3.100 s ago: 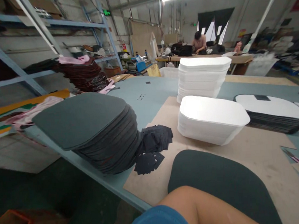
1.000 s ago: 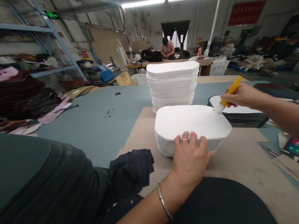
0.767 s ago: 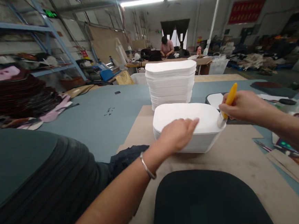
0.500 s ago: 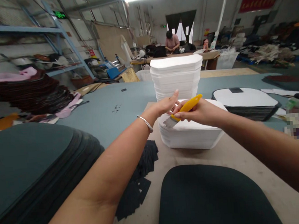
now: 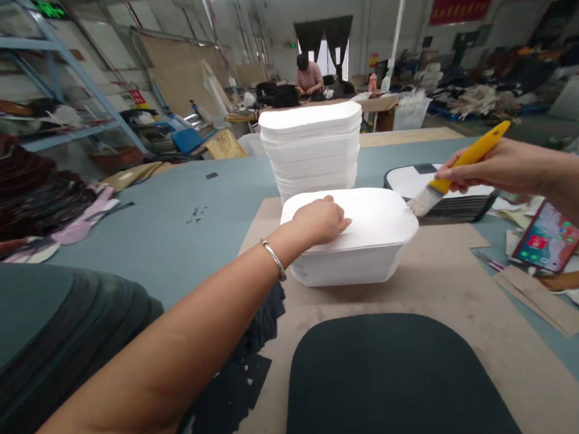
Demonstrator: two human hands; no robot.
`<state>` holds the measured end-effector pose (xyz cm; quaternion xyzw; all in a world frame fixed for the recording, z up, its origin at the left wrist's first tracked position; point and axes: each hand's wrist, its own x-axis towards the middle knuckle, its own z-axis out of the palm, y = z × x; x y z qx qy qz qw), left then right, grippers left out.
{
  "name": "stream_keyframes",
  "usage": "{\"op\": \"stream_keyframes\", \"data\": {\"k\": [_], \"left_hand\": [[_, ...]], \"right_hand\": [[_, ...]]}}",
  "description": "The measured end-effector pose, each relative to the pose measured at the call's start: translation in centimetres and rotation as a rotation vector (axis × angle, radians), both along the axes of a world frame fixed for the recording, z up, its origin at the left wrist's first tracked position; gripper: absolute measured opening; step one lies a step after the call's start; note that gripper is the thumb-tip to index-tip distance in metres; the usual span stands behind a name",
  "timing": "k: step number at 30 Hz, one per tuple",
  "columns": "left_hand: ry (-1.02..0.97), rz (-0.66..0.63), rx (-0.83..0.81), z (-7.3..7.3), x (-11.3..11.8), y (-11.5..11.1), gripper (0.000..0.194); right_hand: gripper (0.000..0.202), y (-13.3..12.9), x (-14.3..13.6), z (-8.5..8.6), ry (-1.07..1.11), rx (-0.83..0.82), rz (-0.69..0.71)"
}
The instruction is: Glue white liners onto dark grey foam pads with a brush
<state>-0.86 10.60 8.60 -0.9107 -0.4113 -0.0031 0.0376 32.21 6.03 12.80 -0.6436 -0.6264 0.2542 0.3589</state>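
Note:
My right hand (image 5: pixel 496 166) grips a paintbrush with a yellow handle (image 5: pixel 479 147). Its pale bristles (image 5: pixel 423 202) touch or hover at the right end of the top sheet on the near stack of white rounded sheets (image 5: pixel 343 266); I cannot tell which. My left hand (image 5: pixel 322 220), a silver bracelet (image 5: pixel 273 260) at its wrist, rests on the same top sheet with its fingers curled in. Whatever is under those fingers is hidden. Closer to me lies a dark green rounded panel (image 5: pixel 387 383) on a brown board (image 5: pixel 439 279).
A taller white stack (image 5: pixel 312 152) stands behind. Dark panels (image 5: pixel 51 316) are piled at left, beside small dark pieces (image 5: pixel 228 402). At right are a white-topped stack (image 5: pixel 407 182), a phone (image 5: pixel 546 237) and paper scraps (image 5: pixel 541 297). A person (image 5: pixel 308 75) works at a far table.
My right hand has moved the paintbrush rightward, away from my left hand, to the sheet's right end. My left hand has come down onto the sheet and its fingers have curled. The view has turned right.

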Motion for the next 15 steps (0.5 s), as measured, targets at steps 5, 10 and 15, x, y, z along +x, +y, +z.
{"op": "stream_keyframes", "data": {"k": [5, 10, 15], "left_hand": [[0.075, 0.045, 0.003, 1.0, 2.8, 0.5, 0.042], [0.104, 0.07, -0.06, 2.2, 6.1, 1.9, 0.031], [-0.035, 0.024, -0.083, 1.9, 11.2, 1.7, 0.041]], "right_hand": [[0.013, 2.2, -3.3, -1.8, -0.057, 0.147, -0.118], [0.019, -3.1, -3.9, -3.2, -0.182, 0.147, -0.096], [0.036, -9.5, -1.3, -4.0, -0.125, 0.298, -0.145]]}}
